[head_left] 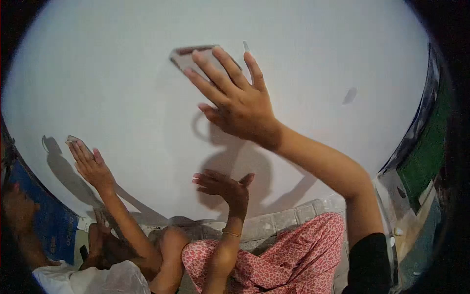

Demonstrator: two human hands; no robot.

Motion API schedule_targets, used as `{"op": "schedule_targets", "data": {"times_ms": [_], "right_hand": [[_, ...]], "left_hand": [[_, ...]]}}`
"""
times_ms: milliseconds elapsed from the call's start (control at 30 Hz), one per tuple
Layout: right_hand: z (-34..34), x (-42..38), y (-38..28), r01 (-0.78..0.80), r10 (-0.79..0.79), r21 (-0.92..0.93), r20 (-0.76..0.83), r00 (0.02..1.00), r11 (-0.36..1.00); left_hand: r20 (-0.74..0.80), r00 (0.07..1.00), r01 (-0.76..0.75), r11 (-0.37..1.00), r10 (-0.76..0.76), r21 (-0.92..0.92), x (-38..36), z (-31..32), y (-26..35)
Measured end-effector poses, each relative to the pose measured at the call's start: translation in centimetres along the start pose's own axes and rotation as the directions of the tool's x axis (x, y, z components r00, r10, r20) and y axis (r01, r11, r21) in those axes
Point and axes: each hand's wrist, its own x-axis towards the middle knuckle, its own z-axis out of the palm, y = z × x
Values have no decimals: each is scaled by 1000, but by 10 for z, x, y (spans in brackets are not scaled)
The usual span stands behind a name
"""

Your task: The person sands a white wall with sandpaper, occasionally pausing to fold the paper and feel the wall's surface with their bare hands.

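My right hand (240, 100) is raised against a large white curved surface (127, 88). Its spread fingers lie over a flat grey piece with a dark edge (183, 56), which they hold against the surface. Lower down, my left hand (223, 188) is held up in front of the surface, fingers stretched out and thumb apart, with nothing in it. Its forearm wears a thin band (231, 233) and rises beside a leg in pink patterned cloth (298, 250).
At the left, another person's hand (93, 169) presses a small flat piece (73, 139) on the same surface. Further left are another person's arm and a blue panel (49, 220). Paving blocks (289, 219) run below. A green panel (428, 147) stands at the right.
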Motion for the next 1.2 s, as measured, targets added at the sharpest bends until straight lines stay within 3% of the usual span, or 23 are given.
{"op": "schedule_targets", "data": {"times_ms": [33,67,100,133,167,233,267,300,400,433,467,533,600,633,733,767,800,867,933,1067,1133,1167,1200], "right_hand": [[2,1,-13,-71,70,26,20,997,997],[10,-4,-27,36,-42,67,87,995,997],[24,-13,-31,345,-344,15,119,931,939],[35,-23,-32,619,-608,-24,166,777,785],[27,-23,-26,639,-608,-90,232,759,764],[10,-2,3,210,-224,118,121,967,971],[-3,8,27,-21,27,114,-50,998,993],[-6,16,48,-252,234,-63,-206,950,966],[-16,-17,51,-205,193,-129,-101,976,970],[-11,-41,46,2,-5,25,121,993,1000],[3,-68,55,339,-356,121,190,915,933],[-8,-79,78,297,-339,230,168,926,927],[-32,-69,92,-38,57,-179,103,993,983],[-26,-72,100,-227,218,-173,-71,973,958],[-22,-94,76,-106,115,-109,81,990,988],[-19,-107,71,118,-93,-108,207,974,987],[-13,-114,75,293,-282,-57,154,947,954],[-21,-120,90,145,-126,-102,177,976,984],[-25,-120,90,-145,152,-157,32,988,977],[-15,-133,84,-113,120,-154,35,992,982],[-19,-131,83,-127,134,-140,41,990,982],[-21,-131,82,-145,153,-120,55,987,982],[-22,-131,82,-149,157,-125,52,986,981]], "left_hand": [[-10,999,32,999,-33,-22,-3,7,-2],[-11,1000,28,999,-28,-25,-1,9,-2],[-13,999,36,999,-36,10,-3,9,-3],[-14,999,42,998,-41,43,-4,9,-4],[-4,999,35,998,-35,44,-4,6,-4],[67,996,61,998,-58,-36,2,-2,1],[71,995,74,996,-71,-39,5,-4,2],[61,997,57,997,-53,-60,8,-5,2],[76,997,28,992,-19,-122,18,-15,10],[118,993,34,989,-17,-143,20,-20,11],[124,992,29,989,-11,-142,21,-22,11],[178,983,67,990,-44,-128,22,-22,12],[183,983,59,990,-35,-128,21,-20,10],[175,984,42,991,-20,-125,21,-20,11],[225,974,39,990,-7,-139,22,-26,11],[229,973,37,990,-5,-133,21,-29,14],[266,963,63,994,-37,-93,22,-31,18],[307,949,88,995,-68,-51,24,-30,20],[274,961,57,998,-46,-32,22,-28,18],[283,958,54,998,-41,-37,24,-33,20],[174,984,24,964,23,-264,29,-35,29],[171,985,19,963,28,-268,33,-35,37],[121,978,-124,943,168,-309,42,-33,49]]}}
